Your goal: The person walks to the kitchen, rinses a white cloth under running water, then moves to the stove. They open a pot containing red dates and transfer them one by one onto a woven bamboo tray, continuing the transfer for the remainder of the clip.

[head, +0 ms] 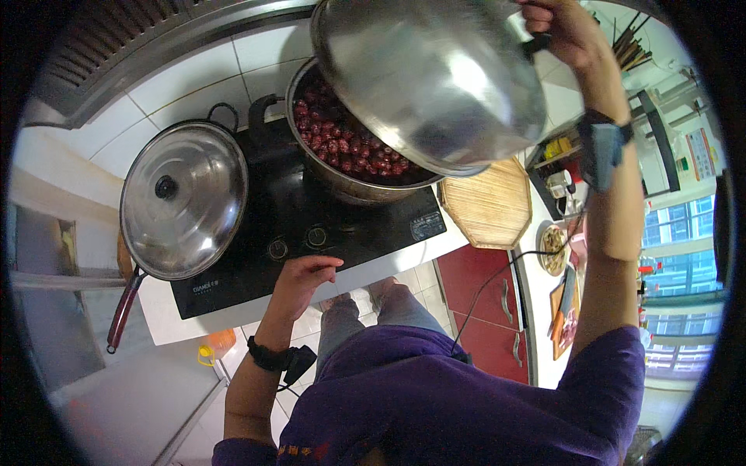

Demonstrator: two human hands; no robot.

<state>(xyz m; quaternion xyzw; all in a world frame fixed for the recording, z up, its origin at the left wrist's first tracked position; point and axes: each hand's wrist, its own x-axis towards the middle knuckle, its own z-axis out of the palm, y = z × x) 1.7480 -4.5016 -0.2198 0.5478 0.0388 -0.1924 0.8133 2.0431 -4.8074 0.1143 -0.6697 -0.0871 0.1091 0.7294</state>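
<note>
My right hand [562, 29] grips the black handle of a large steel pot lid [437, 81], raised and tilted over a wide metal pot [361, 189]. Dark red round fruits, which look like jujubes, show inside the pot [349, 145]; the lid hides the rest. Over the front edge of the black cooktop [349, 227], near its knobs, my left hand [303, 282] holds nothing, its fingers loosely bent. On the cooktop's left side sits a long-handled pan covered by a domed steel lid [192, 221] with a black knob.
An octagonal slatted wooden board [492, 204] lies right of the pot. Farther right are a plate of cut food [552, 247], a knife [565, 297] and a cutting board [574, 332] with pieces of meat. A cable [495, 274] hangs across the red cabinet [478, 291]. A range hood [116, 52] is at upper left.
</note>
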